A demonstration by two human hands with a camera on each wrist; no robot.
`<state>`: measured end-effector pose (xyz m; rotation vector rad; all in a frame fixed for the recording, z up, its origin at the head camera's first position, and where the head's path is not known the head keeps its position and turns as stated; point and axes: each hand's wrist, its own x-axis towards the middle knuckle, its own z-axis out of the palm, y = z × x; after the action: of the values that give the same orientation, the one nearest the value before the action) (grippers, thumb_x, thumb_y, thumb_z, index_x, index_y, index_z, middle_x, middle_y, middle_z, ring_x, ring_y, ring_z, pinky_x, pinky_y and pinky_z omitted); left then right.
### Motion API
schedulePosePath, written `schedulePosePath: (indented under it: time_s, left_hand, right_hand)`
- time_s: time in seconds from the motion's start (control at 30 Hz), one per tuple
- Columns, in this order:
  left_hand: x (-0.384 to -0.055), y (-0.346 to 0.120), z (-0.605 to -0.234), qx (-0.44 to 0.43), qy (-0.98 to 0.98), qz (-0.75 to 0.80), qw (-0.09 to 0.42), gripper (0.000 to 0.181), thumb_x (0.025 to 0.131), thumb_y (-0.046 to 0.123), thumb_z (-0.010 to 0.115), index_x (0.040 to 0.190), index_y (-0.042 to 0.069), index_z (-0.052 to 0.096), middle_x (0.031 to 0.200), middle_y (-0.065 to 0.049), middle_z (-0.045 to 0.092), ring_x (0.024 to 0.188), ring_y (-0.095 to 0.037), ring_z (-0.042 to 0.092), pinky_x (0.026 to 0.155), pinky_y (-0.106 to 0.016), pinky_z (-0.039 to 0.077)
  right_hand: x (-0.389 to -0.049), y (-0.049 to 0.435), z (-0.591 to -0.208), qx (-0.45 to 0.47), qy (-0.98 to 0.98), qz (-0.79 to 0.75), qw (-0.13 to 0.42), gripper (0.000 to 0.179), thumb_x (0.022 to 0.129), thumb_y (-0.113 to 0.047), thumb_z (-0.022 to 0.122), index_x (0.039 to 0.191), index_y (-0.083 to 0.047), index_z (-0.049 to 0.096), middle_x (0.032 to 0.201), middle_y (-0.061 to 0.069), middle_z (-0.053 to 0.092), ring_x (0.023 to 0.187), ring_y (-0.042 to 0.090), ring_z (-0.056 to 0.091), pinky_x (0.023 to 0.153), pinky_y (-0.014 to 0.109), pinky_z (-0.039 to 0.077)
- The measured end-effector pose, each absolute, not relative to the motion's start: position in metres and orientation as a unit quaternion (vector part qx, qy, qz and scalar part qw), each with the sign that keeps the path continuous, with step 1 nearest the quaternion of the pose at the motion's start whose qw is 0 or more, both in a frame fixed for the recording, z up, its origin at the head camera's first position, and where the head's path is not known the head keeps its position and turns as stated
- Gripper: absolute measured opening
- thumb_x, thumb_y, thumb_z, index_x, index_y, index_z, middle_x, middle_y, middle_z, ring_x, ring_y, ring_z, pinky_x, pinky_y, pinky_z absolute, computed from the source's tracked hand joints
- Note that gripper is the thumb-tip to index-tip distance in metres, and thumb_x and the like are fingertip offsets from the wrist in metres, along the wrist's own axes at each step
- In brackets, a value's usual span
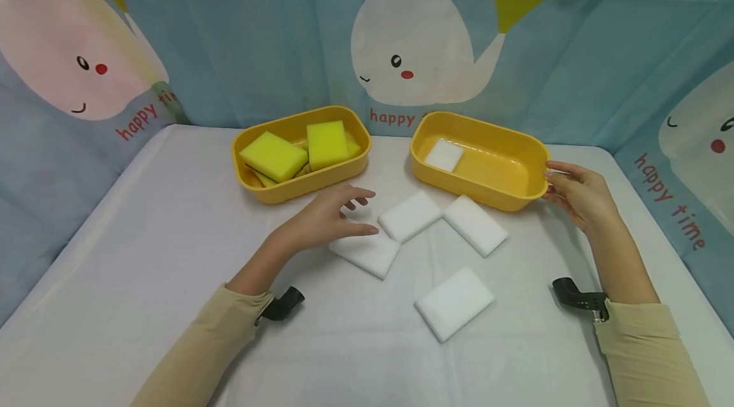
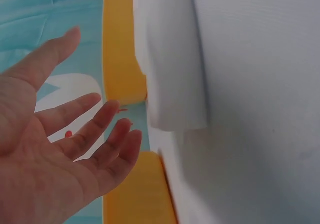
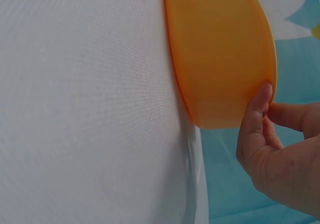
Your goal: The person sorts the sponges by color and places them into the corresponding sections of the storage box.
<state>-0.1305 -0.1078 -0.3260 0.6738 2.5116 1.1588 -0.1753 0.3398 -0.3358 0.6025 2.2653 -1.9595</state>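
Note:
My left hand point(image 1: 327, 219) hovers with fingers spread just above a white sponge point(image 1: 369, 257), partly hiding it. In the left wrist view, nothing is between its thumb and fingers. My right hand point(image 1: 585, 195) pinches the right end of a yellow tub point(image 1: 476, 193), thumb and fingers on either side of the rim. That grip also shows in the right wrist view, against the tub's wall point(image 3: 220, 59). One white sponge point(image 1: 444, 155) lies inside this tub, at its left end. Close to the left hand, two more white sponges lie on the table: one flat sponge point(image 1: 410, 216) and its neighbour point(image 1: 476, 224).
Another white sponge point(image 1: 455, 303) lies nearer the front of the white table point(image 1: 344, 356). A second yellow tub point(image 1: 298, 189) at the back left holds several yellow sponges point(image 1: 274, 157). Behind both tubs hangs a blue curtain point(image 1: 275, 44) printed with whales.

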Motion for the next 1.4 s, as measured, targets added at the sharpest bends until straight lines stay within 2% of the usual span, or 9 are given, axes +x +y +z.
schedulePosePath:
  time_s: [0.23,0.5,0.6,0.7,0.8,0.9,0.97,1.13,1.4]
  left_hand:
    - [-0.131,-0.114,-0.326,0.247,0.871,0.392,0.165,0.069,0.092,0.025,0.085,0.149,0.001,0.056,0.145,-0.017,0.06,0.126,-0.034,0.059,0.106,-0.049,0.054]
    - [-0.133,-0.121,-0.335,0.25,0.858,0.402,0.198,0.069,0.088,0.019,0.088,0.148,0.005,0.059,0.143,-0.014,0.062,0.126,-0.031,0.059,0.104,-0.043,0.053]
    - [-0.134,-0.122,-0.337,0.248,0.856,0.4,0.216,0.068,0.087,0.019,0.089,0.148,0.007,0.06,0.145,-0.011,0.061,0.129,-0.03,0.057,0.103,-0.041,0.052]
    - [-0.135,-0.122,-0.339,0.252,0.856,0.39,0.226,0.067,0.086,0.019,0.089,0.146,0.007,0.061,0.143,-0.009,0.061,0.126,-0.028,0.056,0.098,-0.037,0.051]
    - [-0.135,-0.124,-0.341,0.262,0.856,0.382,0.229,0.065,0.085,0.018,0.09,0.144,0.006,0.064,0.137,-0.008,0.063,0.111,-0.025,0.056,0.088,-0.03,0.048]
    - [-0.136,-0.126,-0.342,0.268,0.853,0.38,0.236,0.064,0.084,0.017,0.091,0.142,0.007,0.065,0.131,-0.007,0.063,0.095,-0.022,0.051,0.08,-0.027,0.044]
    - [-0.136,-0.128,-0.342,0.273,0.85,0.38,0.241,0.064,0.083,0.016,0.091,0.141,0.008,0.066,0.127,-0.007,0.062,0.089,-0.021,0.049,0.077,-0.026,0.042]
    - [-0.137,-0.13,-0.344,0.285,0.841,0.384,0.254,0.067,0.08,0.013,0.093,0.141,0.009,0.066,0.117,-0.007,0.058,0.088,-0.021,0.045,0.076,-0.025,0.039]
    - [-0.137,-0.131,-0.345,0.294,0.842,0.362,0.271,0.069,0.08,0.012,0.093,0.143,0.014,0.065,0.122,-0.005,0.059,0.094,-0.019,0.046,0.08,-0.027,0.041]
  right_hand:
    - [-0.175,0.339,-0.336,0.196,0.736,-0.647,0.04,0.015,0.106,-0.02,0.064,0.119,-0.027,0.059,0.11,-0.004,0.054,0.079,0.007,0.061,0.072,0.013,0.059]
    - [-0.175,0.34,-0.337,0.194,0.734,-0.649,0.042,0.012,0.107,-0.02,0.064,0.114,-0.029,0.059,0.111,-0.003,0.054,0.08,0.007,0.061,0.072,0.013,0.059]
    - [-0.175,0.34,-0.337,0.194,0.737,-0.646,0.043,0.014,0.107,-0.021,0.064,0.119,-0.027,0.059,0.111,-0.003,0.053,0.08,0.007,0.061,0.072,0.013,0.059]
    - [-0.175,0.34,-0.337,0.196,0.739,-0.643,0.043,0.025,0.107,-0.022,0.064,0.131,-0.022,0.058,0.112,-0.003,0.053,0.08,0.007,0.061,0.072,0.013,0.059]
    - [-0.175,0.339,-0.337,0.197,0.741,-0.64,0.045,0.036,0.107,-0.022,0.063,0.141,-0.017,0.054,0.112,-0.004,0.053,0.081,0.006,0.061,0.072,0.013,0.059]
    - [-0.175,0.339,-0.336,0.2,0.743,-0.637,0.046,0.04,0.107,-0.022,0.063,0.145,-0.016,0.052,0.112,-0.004,0.053,0.082,0.006,0.061,0.073,0.013,0.059]
    - [-0.174,0.338,-0.335,0.202,0.743,-0.636,0.047,0.04,0.107,-0.023,0.063,0.146,-0.016,0.051,0.112,-0.004,0.053,0.083,0.006,0.061,0.073,0.012,0.059]
    - [-0.174,0.338,-0.334,0.205,0.74,-0.639,0.049,0.038,0.107,-0.023,0.063,0.143,-0.018,0.053,0.112,-0.004,0.053,0.083,0.006,0.061,0.074,0.012,0.059]
    - [-0.175,0.339,-0.334,0.202,0.736,-0.644,0.047,0.032,0.107,-0.021,0.063,0.138,-0.02,0.056,0.111,-0.005,0.054,0.082,0.007,0.061,0.073,0.013,0.059]
